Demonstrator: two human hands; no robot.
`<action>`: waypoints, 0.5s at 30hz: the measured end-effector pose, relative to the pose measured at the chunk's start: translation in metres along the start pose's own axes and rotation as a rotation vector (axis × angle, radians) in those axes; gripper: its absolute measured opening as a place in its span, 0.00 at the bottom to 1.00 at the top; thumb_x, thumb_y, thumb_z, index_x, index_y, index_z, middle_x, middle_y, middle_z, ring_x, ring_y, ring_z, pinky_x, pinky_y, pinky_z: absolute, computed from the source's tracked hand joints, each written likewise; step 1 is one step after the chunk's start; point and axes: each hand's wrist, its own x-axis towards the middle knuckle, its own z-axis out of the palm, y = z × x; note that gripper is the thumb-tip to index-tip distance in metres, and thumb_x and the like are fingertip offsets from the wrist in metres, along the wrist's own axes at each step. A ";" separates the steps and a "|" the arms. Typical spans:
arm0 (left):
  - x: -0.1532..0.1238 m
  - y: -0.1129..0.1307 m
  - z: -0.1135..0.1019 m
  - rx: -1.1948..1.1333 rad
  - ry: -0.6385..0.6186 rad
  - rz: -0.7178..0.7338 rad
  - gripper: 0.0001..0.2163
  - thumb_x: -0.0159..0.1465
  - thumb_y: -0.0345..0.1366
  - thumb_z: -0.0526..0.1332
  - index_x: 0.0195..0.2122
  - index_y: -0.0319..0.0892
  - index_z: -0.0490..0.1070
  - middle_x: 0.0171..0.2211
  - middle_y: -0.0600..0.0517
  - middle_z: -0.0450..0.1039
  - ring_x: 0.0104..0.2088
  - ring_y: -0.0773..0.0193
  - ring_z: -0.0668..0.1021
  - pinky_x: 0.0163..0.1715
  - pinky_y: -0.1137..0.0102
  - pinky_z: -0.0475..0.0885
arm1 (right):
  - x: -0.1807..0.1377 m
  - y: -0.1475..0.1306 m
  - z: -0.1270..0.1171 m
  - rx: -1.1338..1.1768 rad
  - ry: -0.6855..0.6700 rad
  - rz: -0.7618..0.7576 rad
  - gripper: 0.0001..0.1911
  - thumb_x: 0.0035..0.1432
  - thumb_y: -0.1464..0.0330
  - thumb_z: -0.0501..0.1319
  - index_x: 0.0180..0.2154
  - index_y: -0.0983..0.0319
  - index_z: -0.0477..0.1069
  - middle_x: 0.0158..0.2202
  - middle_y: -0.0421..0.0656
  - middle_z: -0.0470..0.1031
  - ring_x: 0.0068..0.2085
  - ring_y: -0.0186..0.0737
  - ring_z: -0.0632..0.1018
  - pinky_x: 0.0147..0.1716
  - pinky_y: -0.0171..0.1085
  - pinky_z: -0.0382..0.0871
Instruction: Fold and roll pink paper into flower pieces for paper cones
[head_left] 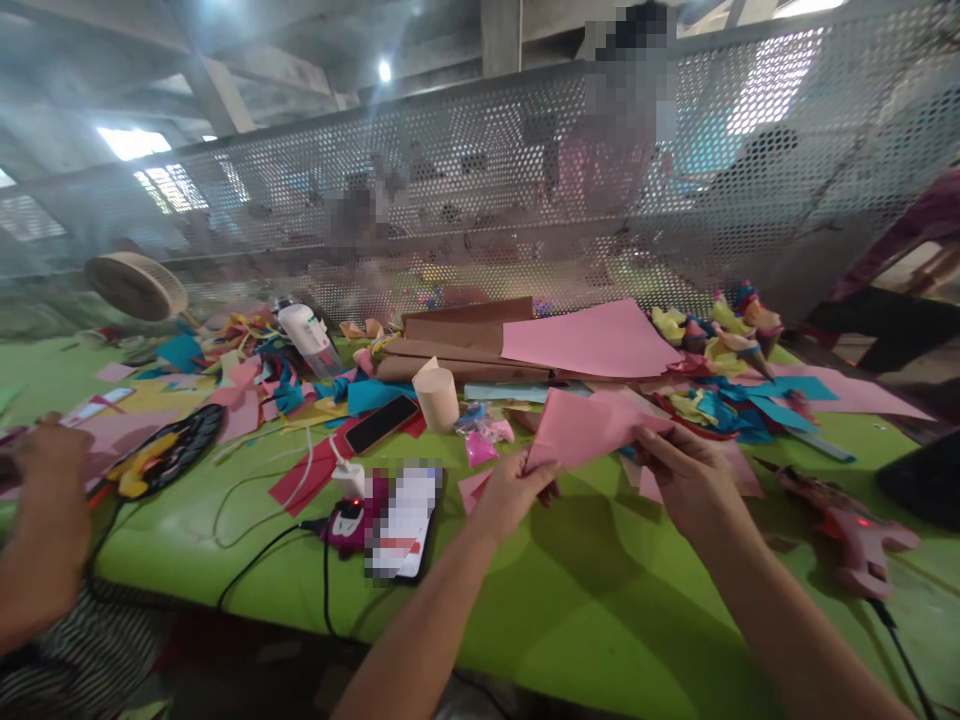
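Observation:
Both of my hands hold one pink paper sheet (pixel 581 425) a little above the green table (pixel 600 590). My left hand (pixel 510 492) pinches its lower left corner, fingers closed. My right hand (pixel 686 475) grips its right edge with fingers curled. The sheet looks folded or bent into a rough triangle. A small bag of pink bits (pixel 480 440) lies just left of my left hand.
A pink glue gun (pixel 855 530) lies at the right. A phone (pixel 405 520) and a cabled device (pixel 349 520) sit left of my hands. A paper cup (pixel 437 397), dark phone (pixel 380 423), bottle (pixel 309 338) and paper scraps crowd the back. Another person's hand (pixel 45 500) is at far left.

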 end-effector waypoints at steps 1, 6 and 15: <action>-0.001 0.001 0.000 -0.043 -0.002 -0.006 0.22 0.54 0.54 0.66 0.35 0.38 0.74 0.23 0.53 0.73 0.23 0.67 0.73 0.26 0.72 0.69 | 0.000 0.001 -0.001 0.020 -0.002 0.004 0.17 0.36 0.56 0.76 0.25 0.59 0.76 0.22 0.38 0.72 0.23 0.33 0.69 0.21 0.33 0.64; 0.000 0.001 -0.001 -0.219 -0.010 -0.091 0.32 0.57 0.65 0.55 0.36 0.35 0.75 0.24 0.47 0.76 0.23 0.65 0.75 0.28 0.69 0.70 | 0.002 0.006 -0.005 0.111 -0.014 0.040 0.16 0.36 0.60 0.77 0.28 0.58 0.78 0.24 0.37 0.74 0.25 0.30 0.71 0.22 0.30 0.66; 0.002 -0.003 -0.001 -0.245 -0.040 -0.102 0.19 0.53 0.50 0.67 0.33 0.35 0.76 0.27 0.48 0.77 0.23 0.69 0.72 0.27 0.71 0.64 | 0.003 0.000 -0.007 -0.002 -0.058 -0.052 0.16 0.42 0.60 0.75 0.34 0.57 0.78 0.31 0.39 0.76 0.28 0.32 0.74 0.25 0.30 0.70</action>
